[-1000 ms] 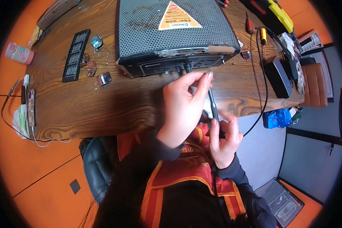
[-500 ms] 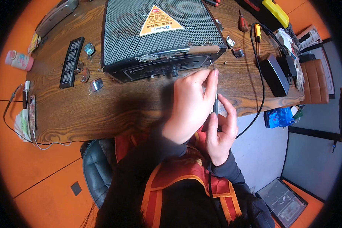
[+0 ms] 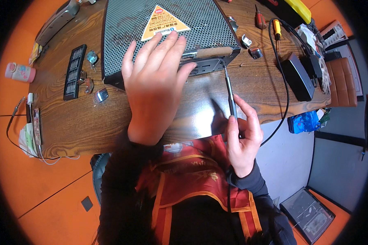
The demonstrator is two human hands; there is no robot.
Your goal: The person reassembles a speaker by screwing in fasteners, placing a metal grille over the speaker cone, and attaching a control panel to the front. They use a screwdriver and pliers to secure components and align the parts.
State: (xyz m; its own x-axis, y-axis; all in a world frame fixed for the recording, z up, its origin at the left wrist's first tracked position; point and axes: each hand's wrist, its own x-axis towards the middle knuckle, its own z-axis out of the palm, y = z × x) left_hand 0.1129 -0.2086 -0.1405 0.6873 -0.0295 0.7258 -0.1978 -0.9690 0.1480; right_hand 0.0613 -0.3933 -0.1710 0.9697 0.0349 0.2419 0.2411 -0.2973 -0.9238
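Observation:
My right hand (image 3: 245, 136) is closed around a slim dark screwdriver (image 3: 232, 100) with a metal shaft. Its tip meets the right end of the black control panel (image 3: 210, 66) on a speaker box. The speaker (image 3: 122, 28) has a perforated metal grille on top, with a triangular orange sticker (image 3: 164, 24), and a worn front edge. Over that front edge and the grille, my left hand (image 3: 151, 90) is stretched out with its fingers spread, holding nothing. It covers the left and middle of the panel; whether it presses on the speaker I cannot tell.
Left of the speaker lie a black bit case (image 3: 74, 72) and several small metal parts. To its right are a chrome part (image 3: 246, 41), a yellow-handled screwdriver (image 3: 277, 30), a red-handled screwdriver (image 3: 259, 18), a black cable (image 3: 287, 90) and a black box (image 3: 297, 77).
My left hand has left the screwdriver and moved left over the speaker's front edge, its fingers opening out. My right hand keeps hold of the screwdriver. The view has shifted slightly.

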